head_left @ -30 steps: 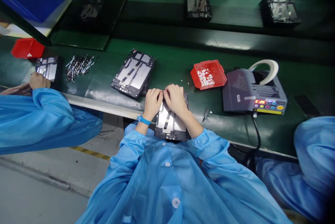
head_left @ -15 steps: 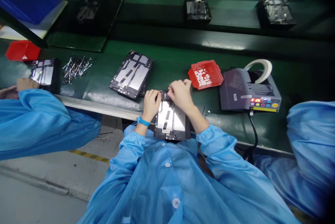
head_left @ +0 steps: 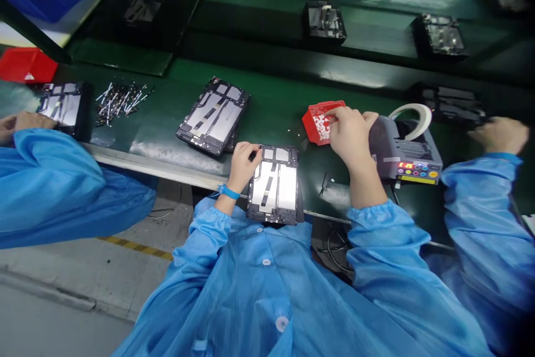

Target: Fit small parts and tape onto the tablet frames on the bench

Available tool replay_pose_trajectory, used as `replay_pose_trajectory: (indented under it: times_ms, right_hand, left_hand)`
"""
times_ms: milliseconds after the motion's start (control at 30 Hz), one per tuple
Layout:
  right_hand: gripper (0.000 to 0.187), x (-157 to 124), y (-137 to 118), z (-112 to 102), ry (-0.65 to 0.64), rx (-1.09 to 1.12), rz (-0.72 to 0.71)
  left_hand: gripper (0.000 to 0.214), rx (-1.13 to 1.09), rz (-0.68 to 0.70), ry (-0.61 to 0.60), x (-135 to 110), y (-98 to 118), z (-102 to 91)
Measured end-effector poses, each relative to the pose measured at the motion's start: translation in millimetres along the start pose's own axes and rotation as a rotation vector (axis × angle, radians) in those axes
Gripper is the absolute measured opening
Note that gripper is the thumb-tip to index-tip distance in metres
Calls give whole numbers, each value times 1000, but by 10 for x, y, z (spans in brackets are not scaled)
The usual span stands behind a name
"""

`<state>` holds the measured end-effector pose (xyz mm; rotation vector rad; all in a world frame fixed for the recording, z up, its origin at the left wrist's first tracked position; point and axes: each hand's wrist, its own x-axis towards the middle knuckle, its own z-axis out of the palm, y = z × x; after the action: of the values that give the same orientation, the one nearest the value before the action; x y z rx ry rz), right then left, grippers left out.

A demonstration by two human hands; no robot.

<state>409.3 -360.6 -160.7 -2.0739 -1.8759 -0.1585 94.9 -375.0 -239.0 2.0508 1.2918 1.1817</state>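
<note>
Tablet frame (head_left: 273,184) under left hand (head_left: 243,165), grip clamped on its corner; right hand (head_left: 350,134) grip pinched together inside red bin (head_left: 315,120).

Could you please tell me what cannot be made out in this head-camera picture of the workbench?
- Head view: the right hand covers part of the red tray; whether its fingers pinch anything is hidden.
- Head view: the white bits in the tray are too small to identify.
- Head view: the left hand covers the corner of the tablet frame.
- Head view: the tape machine display is too small to read.
</note>
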Motion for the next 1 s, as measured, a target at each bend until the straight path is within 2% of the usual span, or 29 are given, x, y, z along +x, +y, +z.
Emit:
replay_pose_trajectory:
  times_ms: [167, 300, 367, 433, 567, 733, 1000]
  right_hand:
    - [45, -162, -522, -78, -105, 193, -65]
    - [41, -257, -988, 84, -406, 415, -164]
    - [41, -287, -1134, 196, -533, 462, -179]
    - [36, -290, -1189, 287, -578, 477, -176]
    - [23, -229, -1143, 374, -605, 457, -233]
    - [23, -164, -1142, 416, -610, 338, -282]
    - [24, -228, -1201, 451, -567, 286, -249]
  left_hand:
    - [15, -51, -13, 12, -13, -6, 17]
    - [17, -81, -42, -5, -10, 23, -11]
    - [17, -95, -64, -3, -13, 37, -28]
    - [16, -110, -84, 2, -19, 45, -44]
    - [14, -136, -152, -11, -42, 39, -77]
    - [26, -241, -255, -21, -106, -8, -125]
    - [27, -78, -147, -70, -168, -57, -143]
